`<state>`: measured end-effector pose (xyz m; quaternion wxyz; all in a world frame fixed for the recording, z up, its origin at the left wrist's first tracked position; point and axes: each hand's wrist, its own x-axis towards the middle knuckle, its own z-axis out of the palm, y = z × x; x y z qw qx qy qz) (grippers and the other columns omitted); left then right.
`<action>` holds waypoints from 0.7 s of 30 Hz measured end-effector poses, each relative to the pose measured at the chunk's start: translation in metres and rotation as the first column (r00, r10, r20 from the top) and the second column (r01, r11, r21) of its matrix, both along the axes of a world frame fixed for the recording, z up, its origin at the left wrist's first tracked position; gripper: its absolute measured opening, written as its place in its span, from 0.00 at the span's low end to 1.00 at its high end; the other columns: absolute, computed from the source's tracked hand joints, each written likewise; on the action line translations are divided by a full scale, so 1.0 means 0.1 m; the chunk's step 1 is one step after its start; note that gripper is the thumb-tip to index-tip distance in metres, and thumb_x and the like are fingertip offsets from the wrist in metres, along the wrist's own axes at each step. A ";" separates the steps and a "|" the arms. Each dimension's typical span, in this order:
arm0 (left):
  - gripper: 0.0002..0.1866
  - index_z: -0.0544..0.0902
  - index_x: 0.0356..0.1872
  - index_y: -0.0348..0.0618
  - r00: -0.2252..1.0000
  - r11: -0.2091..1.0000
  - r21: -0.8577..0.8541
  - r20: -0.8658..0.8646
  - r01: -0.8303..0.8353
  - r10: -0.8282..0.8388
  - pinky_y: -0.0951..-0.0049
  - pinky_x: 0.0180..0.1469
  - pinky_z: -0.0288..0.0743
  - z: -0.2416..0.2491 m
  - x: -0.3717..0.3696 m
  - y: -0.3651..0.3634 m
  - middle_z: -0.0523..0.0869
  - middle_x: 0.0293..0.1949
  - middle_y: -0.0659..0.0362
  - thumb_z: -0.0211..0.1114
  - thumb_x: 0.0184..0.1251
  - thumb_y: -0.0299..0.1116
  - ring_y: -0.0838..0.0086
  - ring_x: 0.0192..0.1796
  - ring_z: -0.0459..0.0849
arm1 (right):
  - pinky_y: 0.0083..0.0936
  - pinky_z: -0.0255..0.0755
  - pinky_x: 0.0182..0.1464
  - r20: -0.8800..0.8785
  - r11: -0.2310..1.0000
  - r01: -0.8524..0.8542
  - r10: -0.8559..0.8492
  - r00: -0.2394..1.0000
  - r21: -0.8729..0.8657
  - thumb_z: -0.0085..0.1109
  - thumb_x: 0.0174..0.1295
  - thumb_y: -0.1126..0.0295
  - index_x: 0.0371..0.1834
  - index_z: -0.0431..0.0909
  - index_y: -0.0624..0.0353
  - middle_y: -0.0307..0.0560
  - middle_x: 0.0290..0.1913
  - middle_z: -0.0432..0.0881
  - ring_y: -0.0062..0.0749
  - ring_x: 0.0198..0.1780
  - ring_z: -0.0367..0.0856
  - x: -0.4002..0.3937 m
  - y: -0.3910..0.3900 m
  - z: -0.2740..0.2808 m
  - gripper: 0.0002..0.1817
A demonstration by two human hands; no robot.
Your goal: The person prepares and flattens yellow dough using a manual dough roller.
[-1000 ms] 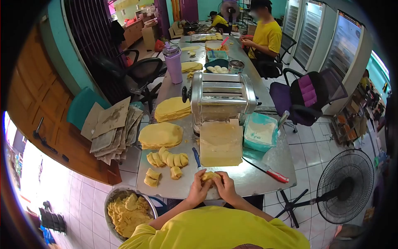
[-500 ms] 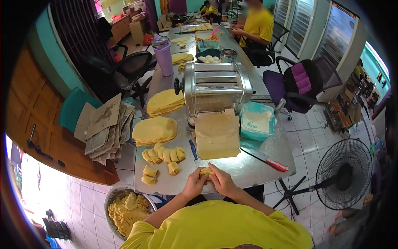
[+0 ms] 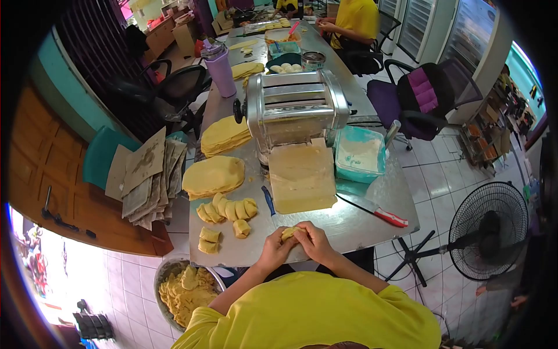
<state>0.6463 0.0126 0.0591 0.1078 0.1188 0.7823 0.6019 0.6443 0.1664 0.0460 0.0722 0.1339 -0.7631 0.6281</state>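
Left hand [image 3: 275, 246] gripping dough piece [image 3: 290, 232] at six o'clock edge of worktop [image 3: 357, 232]; right hand [image 3: 315, 239] closed on same piece. From piece: dough chunks [image 3: 236, 209] at ten o'clock, roller machine [image 3: 297, 110] at twelve, red-handled knife [image 3: 390, 217] near three.

Dough pieces [image 3: 235, 209] are lying near the worktop's [image 3: 349, 231] front-left corner, dough-sheet stacks [image 3: 214, 175] behind them along the left edge; a knife [image 3: 389, 217] is resting near the front-right corner, a tub [image 3: 359, 175] sitting behind it.
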 end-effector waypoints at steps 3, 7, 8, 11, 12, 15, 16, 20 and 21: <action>0.10 0.75 0.45 0.33 0.999 0.996 0.086 0.038 -0.031 0.028 0.77 0.41 0.74 -0.12 0.01 -0.03 0.81 0.36 0.57 0.59 0.65 0.26 0.78 0.38 0.78 | 0.28 0.71 0.31 -0.174 0.999 -0.021 0.027 0.984 0.037 0.57 0.62 0.68 0.39 0.71 0.63 0.52 0.30 0.76 0.40 0.28 0.77 -0.03 -0.02 0.06 0.10; 0.10 0.76 0.43 0.34 0.997 1.000 0.000 -0.072 -0.011 0.011 0.74 0.37 0.74 -0.05 0.03 0.03 0.81 0.32 0.53 0.61 0.61 0.25 0.73 0.34 0.80 | 0.26 0.68 0.28 -0.188 0.999 0.006 0.002 0.982 0.040 0.59 0.61 0.68 0.33 0.69 0.63 0.49 0.27 0.72 0.37 0.25 0.73 -0.03 -0.02 0.00 0.11; 0.10 0.76 0.41 0.34 0.995 1.000 -0.002 -0.103 -0.016 0.016 0.71 0.35 0.73 -0.02 0.02 0.04 0.81 0.30 0.50 0.62 0.59 0.25 0.68 0.31 0.81 | 0.26 0.68 0.27 -0.134 0.998 0.024 -0.016 0.991 0.060 0.59 0.61 0.68 0.31 0.68 0.63 0.49 0.25 0.71 0.37 0.24 0.73 -0.02 -0.02 -0.01 0.11; 0.12 0.75 0.43 0.34 0.989 0.996 -0.073 -0.137 0.044 -0.054 0.71 0.33 0.73 0.02 0.02 0.04 0.80 0.28 0.50 0.63 0.60 0.27 0.69 0.30 0.80 | 0.25 0.67 0.26 -0.055 0.997 0.048 -0.045 0.998 0.056 0.58 0.62 0.66 0.29 0.67 0.62 0.48 0.22 0.71 0.33 0.22 0.72 0.02 0.02 -0.01 0.13; 0.12 0.75 0.43 0.34 0.990 0.996 -0.073 -0.133 0.045 -0.055 0.71 0.33 0.73 0.03 0.03 0.04 0.80 0.28 0.50 0.63 0.60 0.27 0.69 0.30 0.80 | 0.25 0.67 0.26 -0.051 0.997 0.048 -0.046 0.998 0.055 0.58 0.62 0.66 0.29 0.67 0.62 0.48 0.22 0.71 0.33 0.22 0.72 0.03 0.02 0.00 0.13; 0.15 0.71 0.48 0.35 0.987 0.996 -0.075 -0.149 0.046 -0.057 0.74 0.34 0.74 -0.01 0.04 0.05 0.80 0.31 0.52 0.61 0.64 0.28 0.72 0.32 0.80 | 0.24 0.66 0.25 0.033 0.996 0.082 -0.080 0.996 -0.046 0.58 0.63 0.65 0.30 0.67 0.63 0.48 0.21 0.73 0.30 0.21 0.72 0.03 0.03 0.02 0.13; 0.15 0.68 0.51 0.36 0.999 0.993 0.115 -0.045 0.018 -0.013 0.76 0.35 0.74 -0.12 0.03 0.05 0.80 0.34 0.53 0.59 0.66 0.27 0.74 0.33 0.80 | 0.25 0.68 0.27 0.031 0.997 0.066 -0.065 0.997 -0.047 0.57 0.63 0.64 0.31 0.68 0.63 0.49 0.23 0.74 0.30 0.23 0.74 0.02 0.04 0.01 0.13; 0.16 0.63 0.56 0.37 0.997 0.919 0.390 0.079 -0.056 0.028 0.79 0.39 0.75 -0.07 0.05 0.09 0.80 0.40 0.56 0.52 0.69 0.24 0.78 0.37 0.78 | 0.26 0.73 0.33 -0.036 0.994 0.056 -0.059 0.998 -0.090 0.57 0.63 0.63 0.39 0.70 0.64 0.52 0.30 0.79 0.35 0.31 0.80 0.00 -0.03 0.03 0.14; 0.16 0.63 0.56 0.37 0.996 0.919 0.389 0.081 -0.057 0.028 0.79 0.39 0.75 -0.10 0.05 0.08 0.80 0.40 0.56 0.52 0.69 0.24 0.78 0.37 0.78 | 0.26 0.73 0.33 -0.033 0.994 0.056 -0.059 0.998 -0.090 0.57 0.63 0.63 0.39 0.70 0.64 0.52 0.30 0.79 0.35 0.31 0.80 0.01 -0.03 0.06 0.14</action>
